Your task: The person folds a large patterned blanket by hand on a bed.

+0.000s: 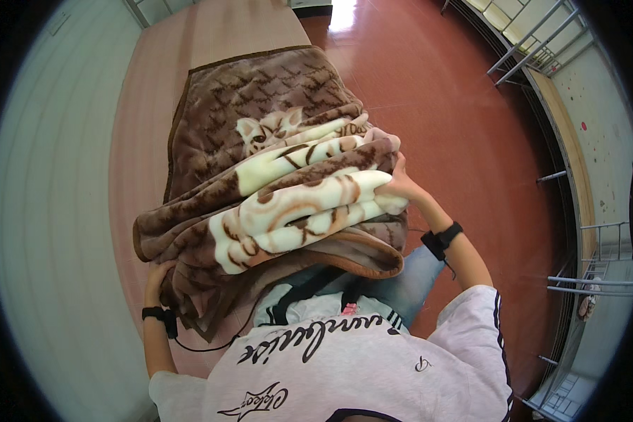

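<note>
A thick plush blanket (288, 190), brown with a cream animal pattern and a dark brown border, lies before me on a pink surface (225, 32). Its far part is spread flat, while the near part is gathered into several loose folds running from side to side. At the right ends of these folds, my right hand (399, 183) is closed on the blanket, thumb on top and the other fingers mostly hidden. My left hand (160, 276) grips the near left corner, its fingertips tucked under the cloth. The border curls in a loop by my lap.
To the left rises a pale wall (56, 176) along the pink surface. A reddish-brown floor (464, 141) stretches on the right. Metal bed frames (541, 46) and a ladder stand along the far right side. A cable (204, 349) trails from my left wristband.
</note>
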Action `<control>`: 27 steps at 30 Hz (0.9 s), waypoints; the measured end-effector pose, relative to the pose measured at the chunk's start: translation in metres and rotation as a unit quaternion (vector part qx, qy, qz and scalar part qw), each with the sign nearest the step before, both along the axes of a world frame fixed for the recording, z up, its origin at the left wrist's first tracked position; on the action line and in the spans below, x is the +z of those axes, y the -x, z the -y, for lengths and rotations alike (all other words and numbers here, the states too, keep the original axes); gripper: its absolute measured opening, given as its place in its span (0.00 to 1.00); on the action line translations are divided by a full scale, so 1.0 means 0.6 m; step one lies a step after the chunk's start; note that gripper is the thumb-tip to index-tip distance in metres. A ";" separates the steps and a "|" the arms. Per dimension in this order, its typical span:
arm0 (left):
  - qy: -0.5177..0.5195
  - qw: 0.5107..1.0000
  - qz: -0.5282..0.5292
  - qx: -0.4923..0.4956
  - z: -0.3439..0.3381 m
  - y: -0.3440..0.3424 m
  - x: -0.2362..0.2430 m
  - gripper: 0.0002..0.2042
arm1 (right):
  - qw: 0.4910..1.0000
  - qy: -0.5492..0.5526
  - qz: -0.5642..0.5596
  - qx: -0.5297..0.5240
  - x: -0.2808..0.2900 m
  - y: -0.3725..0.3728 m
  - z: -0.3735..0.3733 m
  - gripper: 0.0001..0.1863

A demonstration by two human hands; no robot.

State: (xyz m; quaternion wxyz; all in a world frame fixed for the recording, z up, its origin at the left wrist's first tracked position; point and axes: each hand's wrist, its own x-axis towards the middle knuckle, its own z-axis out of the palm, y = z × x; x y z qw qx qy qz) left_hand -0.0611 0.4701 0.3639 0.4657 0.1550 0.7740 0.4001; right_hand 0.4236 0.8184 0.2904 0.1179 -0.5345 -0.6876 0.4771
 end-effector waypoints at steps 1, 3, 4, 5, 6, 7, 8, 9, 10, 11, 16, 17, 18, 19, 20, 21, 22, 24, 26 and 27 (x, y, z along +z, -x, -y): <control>0.017 0.999 0.037 0.008 -0.017 0.007 0.002 0.18 | 1.000 -0.003 -0.011 -0.016 -0.012 0.007 -0.018 0.64; 0.027 0.998 -0.012 -0.051 -0.047 0.052 -0.031 0.16 | 0.986 0.164 -0.013 -0.001 -0.024 0.021 -0.063 0.58; 0.067 0.996 -0.013 -0.059 -0.061 0.068 -0.035 0.15 | 0.969 0.247 -0.014 0.007 -0.027 0.031 -0.085 0.56; 0.107 0.992 -0.014 -0.067 -0.072 0.086 -0.045 0.14 | 0.969 0.247 -0.027 -0.001 -0.031 0.039 -0.100 0.52; 0.173 0.980 -0.048 -0.082 -0.057 0.138 -0.097 0.12 | 0.968 0.248 -0.043 -0.005 -0.036 0.053 -0.106 0.49; 0.199 0.979 -0.018 -0.048 -0.083 0.109 -0.064 0.12 | 0.968 0.246 -0.053 -0.012 -0.035 0.061 -0.112 0.46; 0.160 0.986 -0.002 -0.055 -0.074 0.132 -0.094 0.13 | 0.970 0.235 -0.066 -0.020 -0.033 0.073 -0.118 0.45; 0.123 0.991 0.010 -0.056 -0.048 0.149 -0.113 0.13 | 0.971 0.226 -0.081 -0.022 -0.026 0.094 -0.121 0.44; 0.146 0.988 0.022 -0.032 -0.075 0.131 -0.098 0.13 | 0.973 0.165 -0.161 -0.026 -0.055 0.093 -0.134 0.44; 0.117 0.992 -0.005 -0.043 -0.082 0.130 -0.113 0.13 | 0.965 0.102 -0.238 -0.027 -0.086 0.097 -0.150 0.44; 0.114 0.993 0.008 -0.003 -0.056 0.163 -0.146 0.13 | 0.979 0.002 -0.193 0.064 -0.100 0.344 -0.240 0.51; 0.119 0.992 -0.010 -0.051 -0.079 0.145 -0.120 0.14 | 0.968 0.008 -0.246 0.045 -0.108 0.391 -0.249 0.53; 0.153 0.988 0.019 -0.029 -0.092 0.137 -0.104 0.12 | 0.966 0.002 -0.250 0.057 -0.107 0.420 -0.261 0.53; 0.186 0.981 0.054 -0.010 -0.104 0.130 -0.097 0.11 | 0.960 0.027 -0.269 0.068 -0.116 0.425 -0.277 0.53; 0.178 0.979 0.100 0.011 -0.116 0.134 -0.088 0.10 | 0.957 0.027 -0.278 0.071 -0.129 0.425 -0.291 0.54; 0.168 0.973 0.149 0.043 -0.114 0.130 -0.087 0.09 | 0.954 0.031 -0.285 0.084 -0.124 0.430 -0.293 0.54; 0.158 0.965 0.198 0.072 -0.114 0.128 -0.087 0.08 | 0.954 -0.011 -0.290 0.073 -0.121 0.422 -0.285 0.54; 0.128 0.973 0.185 0.061 -0.096 0.136 -0.107 0.08 | 0.948 -0.095 -0.300 0.053 -0.100 0.400 -0.251 0.55; 0.087 0.987 0.123 0.052 -0.116 0.118 -0.073 0.08 | 0.979 -0.160 -0.122 0.014 -0.067 0.364 -0.228 0.62; 0.058 0.990 0.104 0.074 -0.136 0.088 -0.032 0.08 | 0.985 -0.166 0.016 -0.032 -0.043 0.348 -0.212 0.65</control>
